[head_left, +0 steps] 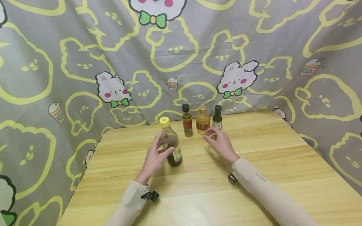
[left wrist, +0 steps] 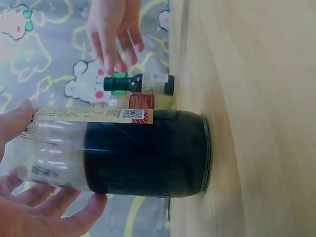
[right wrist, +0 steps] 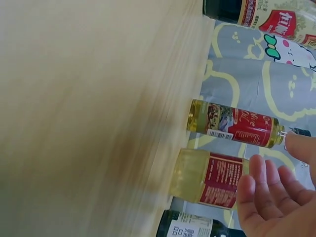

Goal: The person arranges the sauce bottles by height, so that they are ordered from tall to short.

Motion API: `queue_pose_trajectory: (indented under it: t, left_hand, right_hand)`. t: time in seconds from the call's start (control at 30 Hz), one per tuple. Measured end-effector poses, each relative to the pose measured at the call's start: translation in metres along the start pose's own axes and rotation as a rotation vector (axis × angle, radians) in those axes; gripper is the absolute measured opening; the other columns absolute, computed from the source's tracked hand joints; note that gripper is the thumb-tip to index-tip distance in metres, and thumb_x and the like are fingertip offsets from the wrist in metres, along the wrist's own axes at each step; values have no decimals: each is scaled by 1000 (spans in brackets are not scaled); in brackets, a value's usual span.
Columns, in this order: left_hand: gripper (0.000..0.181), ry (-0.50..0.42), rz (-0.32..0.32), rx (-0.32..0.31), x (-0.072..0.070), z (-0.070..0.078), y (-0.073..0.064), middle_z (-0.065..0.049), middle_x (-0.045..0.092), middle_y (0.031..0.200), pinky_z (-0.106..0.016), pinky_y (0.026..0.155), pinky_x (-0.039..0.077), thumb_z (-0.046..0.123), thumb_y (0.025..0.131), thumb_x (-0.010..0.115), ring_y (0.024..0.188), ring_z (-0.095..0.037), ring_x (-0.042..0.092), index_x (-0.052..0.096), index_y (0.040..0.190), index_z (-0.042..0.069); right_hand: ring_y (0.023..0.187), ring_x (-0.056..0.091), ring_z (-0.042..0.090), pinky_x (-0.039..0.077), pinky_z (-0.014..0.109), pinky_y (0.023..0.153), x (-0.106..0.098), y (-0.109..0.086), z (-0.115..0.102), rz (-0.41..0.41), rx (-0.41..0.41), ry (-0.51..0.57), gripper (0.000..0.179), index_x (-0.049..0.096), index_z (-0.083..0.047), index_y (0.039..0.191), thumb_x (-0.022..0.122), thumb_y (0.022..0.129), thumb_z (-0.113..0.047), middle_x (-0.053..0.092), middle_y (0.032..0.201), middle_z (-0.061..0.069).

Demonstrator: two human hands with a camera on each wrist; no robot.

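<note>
My left hand [head_left: 153, 160] holds a large glass bottle of dark sauce [head_left: 172, 142] with a yellow cap, thumb on one side and fingers on the other. The bottle leans slightly; its base is at or close to the table. In the left wrist view, dark liquid fills its lower part. My right hand [head_left: 222, 145] hovers in front of the back row, fingers loosely bent and holding nothing. Nearest it are a squat bottle of golden liquid [head_left: 203, 121] and a small dark green bottle [head_left: 217, 120]. An olive oil bottle [right wrist: 237, 122] stands left of these.
The wood-grain table [head_left: 198, 194] carries all the bottles. A grey curtain with cartoon animals [head_left: 181, 47] hangs behind the table's back edge and round its sides. Both wrists wear black straps [head_left: 232, 178].
</note>
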State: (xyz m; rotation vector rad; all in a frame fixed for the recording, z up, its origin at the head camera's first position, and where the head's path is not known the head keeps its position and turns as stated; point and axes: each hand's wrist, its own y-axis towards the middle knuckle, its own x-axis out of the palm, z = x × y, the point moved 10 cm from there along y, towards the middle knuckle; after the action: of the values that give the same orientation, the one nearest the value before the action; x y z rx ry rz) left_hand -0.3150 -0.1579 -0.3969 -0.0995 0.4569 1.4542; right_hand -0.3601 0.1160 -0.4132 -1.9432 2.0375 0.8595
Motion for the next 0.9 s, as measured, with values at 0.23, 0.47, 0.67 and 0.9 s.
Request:
queue_pose_trajectory:
  t: [0.23,0.47,0.67,0.9]
  left_hand:
    - [89,23,32,-30,-5,-8,14,-11,47,152,-47,108,51,31,91,80,141,-34,49,27,162,22]
    - [87,39,42,-16,-6,-9,30,-13,49,149,-50,109,50,32,92,78,139,-35,49,26,162,22]
    - [91,44,47,-17,-9,-12,45,-14,46,154,-49,110,49,34,92,79,139,-35,50,24,163,20]
    - [87,46,61,-12,-11,-15,63,-12,47,153,-47,109,50,34,92,78,138,-34,51,28,161,26]
  right_hand:
    - [93,72,24,62,40,85,-5,-8,-1,-14,-22,-16,32,67,-8,122,73,96,-25,73,110,9]
    - [94,71,24,62,41,86,-9,-17,-5,-20,-85,-21,29,69,-4,121,74,96,-18,74,107,10]
    - [94,72,22,62,39,85,-11,-20,0,-14,-86,-41,28,70,-5,119,75,95,-17,75,105,9]
    - [93,72,23,62,40,84,-13,-23,-1,-13,-103,-53,28,70,-2,118,75,94,-16,76,104,10]
